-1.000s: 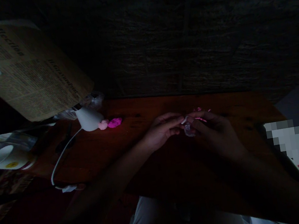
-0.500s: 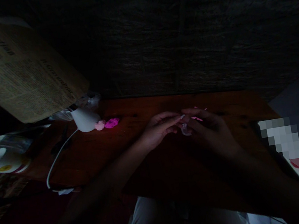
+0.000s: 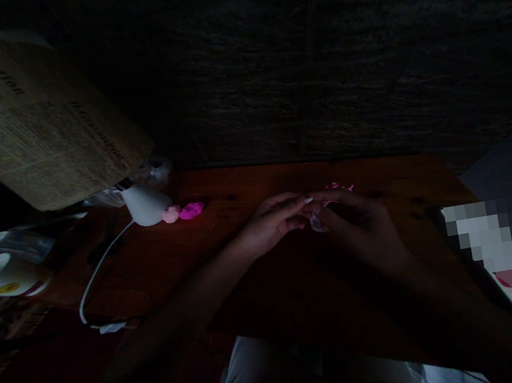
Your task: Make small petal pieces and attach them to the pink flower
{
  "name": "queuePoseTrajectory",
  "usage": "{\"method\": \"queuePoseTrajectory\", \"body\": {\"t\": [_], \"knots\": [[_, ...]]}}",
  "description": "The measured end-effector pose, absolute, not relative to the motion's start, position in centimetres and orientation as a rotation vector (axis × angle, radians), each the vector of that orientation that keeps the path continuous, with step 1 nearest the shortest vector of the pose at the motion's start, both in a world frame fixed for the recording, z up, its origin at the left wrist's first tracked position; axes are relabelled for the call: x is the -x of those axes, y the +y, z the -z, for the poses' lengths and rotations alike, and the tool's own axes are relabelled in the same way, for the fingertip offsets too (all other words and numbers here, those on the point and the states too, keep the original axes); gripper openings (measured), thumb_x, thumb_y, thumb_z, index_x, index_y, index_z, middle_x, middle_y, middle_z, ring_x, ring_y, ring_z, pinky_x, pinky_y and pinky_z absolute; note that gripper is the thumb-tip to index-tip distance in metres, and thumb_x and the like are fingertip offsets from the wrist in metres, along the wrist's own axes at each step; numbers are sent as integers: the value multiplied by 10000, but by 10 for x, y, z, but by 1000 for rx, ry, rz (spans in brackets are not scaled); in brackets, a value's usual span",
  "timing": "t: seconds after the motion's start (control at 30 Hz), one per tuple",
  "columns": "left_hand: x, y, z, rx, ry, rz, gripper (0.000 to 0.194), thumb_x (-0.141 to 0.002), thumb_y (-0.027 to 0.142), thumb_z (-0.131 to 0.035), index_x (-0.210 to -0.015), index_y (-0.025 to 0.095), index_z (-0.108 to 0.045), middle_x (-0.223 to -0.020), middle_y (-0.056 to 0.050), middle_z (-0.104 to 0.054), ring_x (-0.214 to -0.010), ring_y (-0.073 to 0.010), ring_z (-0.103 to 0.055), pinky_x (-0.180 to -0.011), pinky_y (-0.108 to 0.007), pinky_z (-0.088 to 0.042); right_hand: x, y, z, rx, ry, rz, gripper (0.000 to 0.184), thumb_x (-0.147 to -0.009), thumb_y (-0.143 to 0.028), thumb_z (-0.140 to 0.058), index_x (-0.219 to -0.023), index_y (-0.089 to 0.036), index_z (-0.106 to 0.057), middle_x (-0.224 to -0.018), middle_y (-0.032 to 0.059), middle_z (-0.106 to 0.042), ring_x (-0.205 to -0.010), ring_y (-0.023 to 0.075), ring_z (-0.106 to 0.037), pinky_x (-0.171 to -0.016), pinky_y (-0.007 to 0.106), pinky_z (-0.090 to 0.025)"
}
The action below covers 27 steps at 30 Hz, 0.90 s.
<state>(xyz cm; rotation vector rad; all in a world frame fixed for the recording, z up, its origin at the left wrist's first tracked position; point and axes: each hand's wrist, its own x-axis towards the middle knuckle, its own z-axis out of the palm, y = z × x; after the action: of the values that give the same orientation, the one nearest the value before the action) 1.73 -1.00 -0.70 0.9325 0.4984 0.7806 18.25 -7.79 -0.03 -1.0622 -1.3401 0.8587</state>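
Observation:
In dim light my left hand (image 3: 271,224) and my right hand (image 3: 362,220) meet fingertip to fingertip above the wooden table. Both pinch at a small pale, whitish-lilac piece (image 3: 317,223), thin and soft-looking, which hangs below the fingertips. What it is made of I cannot tell, and the fingers hide part of it. Just behind my right fingers lie several small pink bits (image 3: 333,186) on the table. Further left, a bright magenta lump (image 3: 192,211) that looks like modelling clay touches a pale pink lump (image 3: 171,214).
A lamp with a newsprint-patterned shade (image 3: 50,120) and white base (image 3: 147,203) stands left, its white cord (image 3: 98,268) running over the table (image 3: 216,188). A paper cup (image 3: 0,276) lies tilted at far left. A dark brick-patterned wall (image 3: 290,69) rises behind.
My right fingers have closed in toward my left fingertips, and the pale piece is now more covered. The lumps, lamp and cup have stayed put.

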Motion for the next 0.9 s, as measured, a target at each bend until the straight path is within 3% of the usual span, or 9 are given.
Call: {"method": "queuePoseTrajectory", "body": {"t": [0.27,0.53,0.9], "knots": [[-16,-9,9,-916,509,-724,343,-738,374,-850,-946,131,-727,-883,-50,-733,-787,-135,-686,-710,-250,-502,-183,-77,2,1088,-1397,-788,186,-888,-320,-708,-1050,-266,-782,-949,32,-777,-722,158,-686,-646,293,-567],[-17,-10,8,-942,516,-739,353,-679,367,-893,-892,129,-741,-835,-28,-714,-725,-100,-657,-677,-229,-485,-183,-77,1,1122,-1361,-787,200,-873,-381,-717,-1007,-250,-788,-992,54,-789,-693,160,-687,-612,298,-570],[-18,-12,9,-939,504,-772,349,-668,346,-901,-898,139,-741,-838,-19,-711,-726,-87,-644,-667,-216,-483,-181,-81,2,1173,-1355,-686,234,-850,-428,-757,-939,-213,-737,-847,40,-757,-682,163,-686,-617,291,-564]]}}
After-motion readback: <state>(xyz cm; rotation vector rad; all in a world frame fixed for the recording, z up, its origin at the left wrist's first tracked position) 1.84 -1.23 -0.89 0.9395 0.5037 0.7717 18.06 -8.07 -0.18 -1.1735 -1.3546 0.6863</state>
